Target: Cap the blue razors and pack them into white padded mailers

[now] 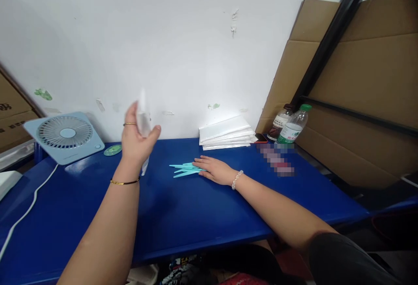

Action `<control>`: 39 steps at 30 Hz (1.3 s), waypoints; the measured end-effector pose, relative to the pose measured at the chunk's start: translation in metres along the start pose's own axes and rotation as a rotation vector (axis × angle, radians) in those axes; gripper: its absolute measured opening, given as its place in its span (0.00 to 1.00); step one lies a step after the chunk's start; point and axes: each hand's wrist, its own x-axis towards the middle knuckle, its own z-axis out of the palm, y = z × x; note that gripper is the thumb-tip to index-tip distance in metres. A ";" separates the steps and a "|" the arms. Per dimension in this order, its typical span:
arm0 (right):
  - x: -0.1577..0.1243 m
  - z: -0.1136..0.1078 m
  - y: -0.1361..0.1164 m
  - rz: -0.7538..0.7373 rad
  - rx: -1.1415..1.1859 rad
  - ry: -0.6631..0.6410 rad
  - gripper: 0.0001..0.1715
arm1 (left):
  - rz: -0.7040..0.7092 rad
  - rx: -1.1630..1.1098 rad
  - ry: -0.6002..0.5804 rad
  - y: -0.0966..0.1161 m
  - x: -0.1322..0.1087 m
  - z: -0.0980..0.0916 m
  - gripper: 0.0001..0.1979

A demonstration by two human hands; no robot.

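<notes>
My left hand is raised above the table with a thin white packet pinched between thumb and fingers. The packet stands nearly upright and is blurred; part of it hangs below my wrist. On the blue table, my right hand lies flat with fingers stretched over several slim turquoise sticks. Their pointed ends stick out to the left, and their other ends are hidden under my palm. Behind my right hand lies a stack of flat white packets near the wall.
A light blue fan stands on the left of the blue table, its white cable running forward. A green round disc lies beside it. At the back right are a phone, a dark bottle and a green-capped bottle.
</notes>
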 end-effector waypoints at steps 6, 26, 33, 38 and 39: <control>-0.035 -0.016 0.001 -0.077 -0.009 -0.084 0.28 | -0.045 0.713 -0.479 -0.074 -0.020 0.013 0.39; -0.015 -0.057 0.008 0.011 -0.475 0.011 0.17 | -0.038 0.181 -0.833 -0.041 -0.070 0.063 0.15; -0.025 -0.054 0.037 0.069 -0.507 0.002 0.20 | -0.042 0.224 -0.829 -0.080 -0.058 0.058 0.10; -0.040 -0.067 0.059 0.160 -0.458 -0.001 0.17 | -0.060 0.354 -0.849 -0.092 -0.058 0.055 0.09; -0.043 -0.070 0.060 0.173 -0.430 0.009 0.15 | -0.040 0.384 -0.870 -0.092 -0.059 0.055 0.10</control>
